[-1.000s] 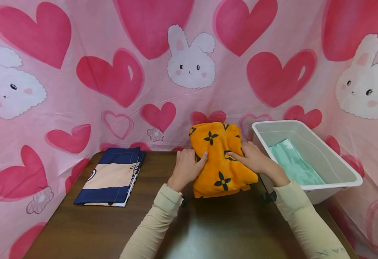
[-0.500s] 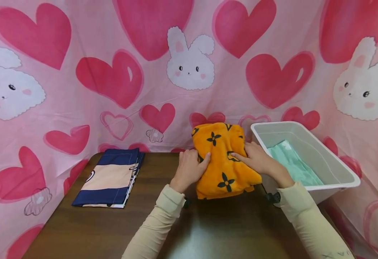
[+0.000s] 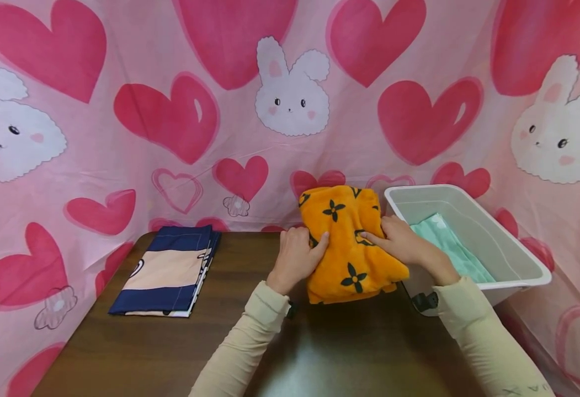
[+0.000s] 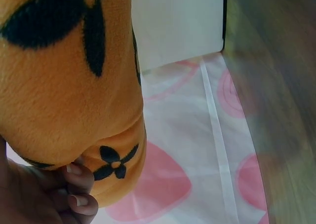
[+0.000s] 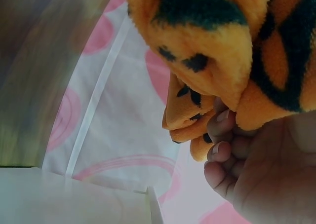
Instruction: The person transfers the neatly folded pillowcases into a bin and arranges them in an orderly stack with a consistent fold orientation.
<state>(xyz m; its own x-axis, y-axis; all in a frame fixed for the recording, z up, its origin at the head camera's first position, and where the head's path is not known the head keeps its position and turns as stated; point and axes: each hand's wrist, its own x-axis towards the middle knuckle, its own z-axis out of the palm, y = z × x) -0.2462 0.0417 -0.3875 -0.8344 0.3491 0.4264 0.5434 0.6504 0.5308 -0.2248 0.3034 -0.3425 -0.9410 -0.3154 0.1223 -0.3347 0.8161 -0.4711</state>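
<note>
Holding the orange cloth (image 3: 346,251) pinched in left grip (image 3: 297,258) and right grip (image 3: 403,242), you should probably shift it over the tub (image 3: 493,237).

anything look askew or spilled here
Nothing spilled that I can see, but the held orange cloth looks unevenly folded: its lower-right corner in the head view pokes out past the layer beneath.

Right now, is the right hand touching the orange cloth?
Touching. The head view shows it: the right hand grips the side of the orange cloth, its thumb pressed onto the patterned face.
</note>
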